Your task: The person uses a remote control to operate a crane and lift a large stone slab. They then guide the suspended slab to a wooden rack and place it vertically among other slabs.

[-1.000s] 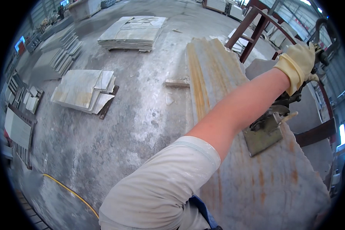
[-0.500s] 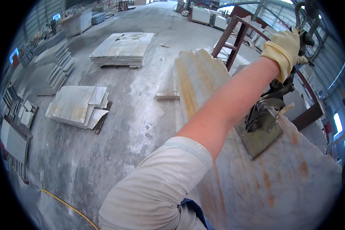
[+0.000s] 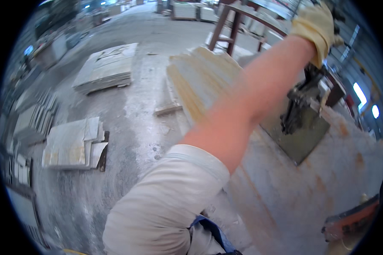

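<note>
My left arm reaches up to the right. Its hand [image 3: 314, 26], in a pale yellow glove, is closed around the upper part of a dark metal slab-lifting clamp [image 3: 300, 108]. A greenish plate [image 3: 300, 144] on the clamp lies against a large grey stone slab [image 3: 281, 191] with rusty orange streaks and a ragged edge. At the lower right is an orange-and-black handheld device [image 3: 353, 221]. Pale glove-coloured patches show around it, apparently my right hand [image 3: 341, 247] gripping it, mostly cut off by the picture's rim.
Stacks of stone sheets lie on the floor at the left: a far stack [image 3: 106, 66], a nearer broken stack [image 3: 70, 144] and leaning slabs [image 3: 36, 119]. A small block [image 3: 168, 109] lies beside the slab. Behind it stands a brown metal frame [image 3: 234, 27].
The view has turned to the right, so the floor stacks sit farther left. My left hand stays on the clamp. The orange device has come into view at the lower right.
</note>
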Tool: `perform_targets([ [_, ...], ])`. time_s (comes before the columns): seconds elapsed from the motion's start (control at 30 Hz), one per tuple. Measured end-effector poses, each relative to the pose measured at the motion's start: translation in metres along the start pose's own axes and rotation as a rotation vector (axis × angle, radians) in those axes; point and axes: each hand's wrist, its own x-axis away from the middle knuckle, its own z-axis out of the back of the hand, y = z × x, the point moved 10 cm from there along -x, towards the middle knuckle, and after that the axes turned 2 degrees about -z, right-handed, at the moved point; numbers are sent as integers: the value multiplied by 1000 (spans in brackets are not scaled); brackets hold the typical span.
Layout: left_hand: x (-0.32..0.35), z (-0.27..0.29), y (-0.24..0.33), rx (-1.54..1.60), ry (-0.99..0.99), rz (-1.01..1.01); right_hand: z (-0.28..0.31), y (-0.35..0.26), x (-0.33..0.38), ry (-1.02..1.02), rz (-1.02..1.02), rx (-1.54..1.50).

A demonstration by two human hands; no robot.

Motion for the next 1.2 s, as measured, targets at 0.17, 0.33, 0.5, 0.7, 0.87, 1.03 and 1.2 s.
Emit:
perform_targets([
  [0.17, 28, 61, 1, 306, 89, -83, -35, 68, 140, 147, -36, -79],
  [0.33, 143, 108, -71, 302, 30, -63, -104, 162, 239, 212, -486, -262],
  [0.5, 429, 79, -194, 94, -497, 279, -96, 353, 318, 168, -788, -86],
  [0.7, 867, 277, -129, -198, -1805, 957, -151, 476, 412, -158, -1214, -297],
  [0.87, 1056, 440, -37, -3, -1899, 1123, -223, 464, 438, -331, -1431, -314],
  [1.03, 1066, 460, -93, -120, -1722, 1366, -319, 425, 464, -730, -1388, -260],
  [1.2, 954, 423, -199, -57, -1349, 1487, -400, 457, 516, -940, -1445, -251],
])
